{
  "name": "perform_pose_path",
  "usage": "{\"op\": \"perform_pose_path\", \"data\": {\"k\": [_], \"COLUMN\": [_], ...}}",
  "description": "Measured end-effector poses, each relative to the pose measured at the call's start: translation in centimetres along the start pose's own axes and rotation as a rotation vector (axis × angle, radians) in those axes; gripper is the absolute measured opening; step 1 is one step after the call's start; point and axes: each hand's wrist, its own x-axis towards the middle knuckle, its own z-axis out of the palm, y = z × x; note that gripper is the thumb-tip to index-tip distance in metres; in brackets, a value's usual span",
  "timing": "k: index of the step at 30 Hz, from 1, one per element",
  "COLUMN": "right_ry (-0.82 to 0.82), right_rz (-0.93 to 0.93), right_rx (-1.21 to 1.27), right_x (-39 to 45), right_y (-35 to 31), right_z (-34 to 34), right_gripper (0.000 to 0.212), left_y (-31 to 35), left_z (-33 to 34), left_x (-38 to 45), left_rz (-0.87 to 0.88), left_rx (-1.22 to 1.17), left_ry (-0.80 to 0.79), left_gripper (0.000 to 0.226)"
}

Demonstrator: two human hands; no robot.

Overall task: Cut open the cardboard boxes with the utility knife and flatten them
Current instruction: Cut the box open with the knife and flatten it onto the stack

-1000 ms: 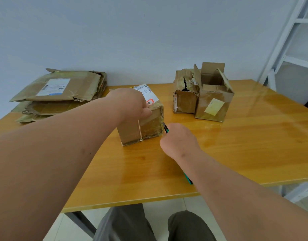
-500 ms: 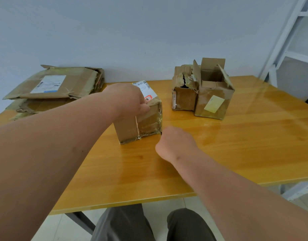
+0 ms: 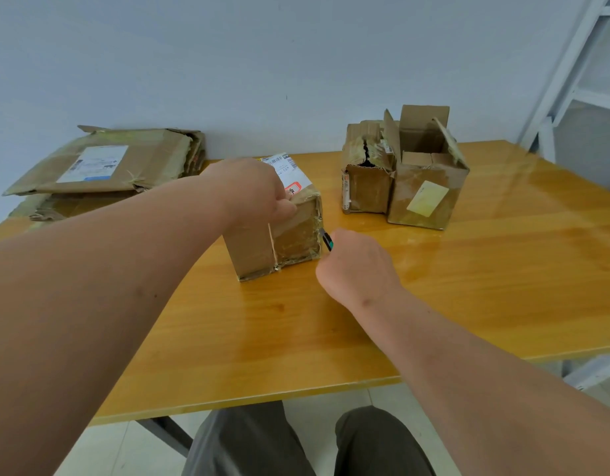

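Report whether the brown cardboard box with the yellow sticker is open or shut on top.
Open. The brown cardboard box with the yellow sticker has its top flaps standing up, its inside back wall showing.

Left hand [image 3: 259,190] curled atop, right hand [image 3: 357,266] fisted, both arms outstretched

Plain pale blue-grey wall [image 3: 228,63] behind a glossy wooden table [image 3: 468,304], far edge against it. White metal shelving [image 3: 578,73] at the right corner. Light tiled floor [image 3: 125,448] below the near edge. Soft, even light.
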Motion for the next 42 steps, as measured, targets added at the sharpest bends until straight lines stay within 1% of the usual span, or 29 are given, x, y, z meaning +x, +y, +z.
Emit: {"op": "perform_pose_path", "data": {"k": [3,6,9,16,18,21,23,25,27,29,30,33,34,37,40,42], "right_ry": [-0.016,-0.068,-0.138,-0.209,-0.232,-0.239,-0.216,-0.203,-0.197,-0.193,-0.192,-0.228,-0.244,-0.258,-0.218,-0.184], "right_rz": [0.028,0.053,0.055,0.056,0.065,0.054,0.036,0.015,-0.04,-0.131,-0.172,-0.276,-0.299,-0.352,-0.46,-0.521], "right_rx": [0.009,-0.015,-0.092,-0.116,-0.066,0.089,0.205,0.269,0.265,0.201,0.162,0.064,0.063,0.089,0.0,-0.053], "right_x": [0.1,0.2,0.1,0.9,1.0,1.0,0.7,0.4,0.0,-0.2,-0.3,-0.4,-0.4,-0.5,-0.6,-0.5], "right_y": [-0.1,-0.3,-0.2,0.2,0.7,1.6,2.1,2.4,2.4,2.1,1.9,1.4,1.3,1.0,0.5,0.0], "right_z": [-0.1,-0.1,0.1,-0.2,-0.3,-0.6,-1.0,-1.5,-1.7,-1.8,-1.8,-1.4,-1.2,-0.7,-0.3,0.0], "right_gripper": [0.02,0.018,0.017,0.015,0.011,0.007,0.007,0.009,0.015,0.022,0.026,0.036,0.037,0.036,0.03,0.035], "left_y": [0.2,0.3,0.2,-0.2,-0.6,-1.6,-2.3,-2.5,-2.5,-2.6,-2.6,-2.4,-2.2,-2.2,-2.5,-2.6], "left_z": [0.0,-0.2,-0.2,-0.3,-0.4,-0.3,-0.4,-0.6,-0.7,-0.8,-0.9,-0.6,-0.5,-0.1,-0.2,-0.3], "left_x": [-0.1,-0.2,-0.3,-0.5,-0.5,-0.6,-1.3,-2.1,-2.8,-3.5,-3.7,-4.1,-4.1,-4.0,-4.2,-4.2], "left_rz": [-0.004,-0.012,-0.024,-0.013,0.01,0.052,0.059,0.067,0.045,0.023,0.014,0.019,0.025,0.006,-0.029,-0.042], "left_rx": [0.008,0.0,-0.015,-0.042,-0.054,-0.092,-0.175,-0.19,-0.198,-0.282,-0.347,-0.516,-0.527,-0.555,-0.642,-0.638], "left_ry": [0.007,0.001,-0.019,-0.061,-0.083,-0.09,-0.122,-0.169,-0.207,-0.218,-0.203,-0.134,-0.112,-0.088,-0.162,-0.183], "left_gripper": [0.05,0.049,0.049,0.047,0.047,0.049,0.059,0.065,0.068,0.067,0.061,0.018,0.011,0.014,0.041,0.045]}}
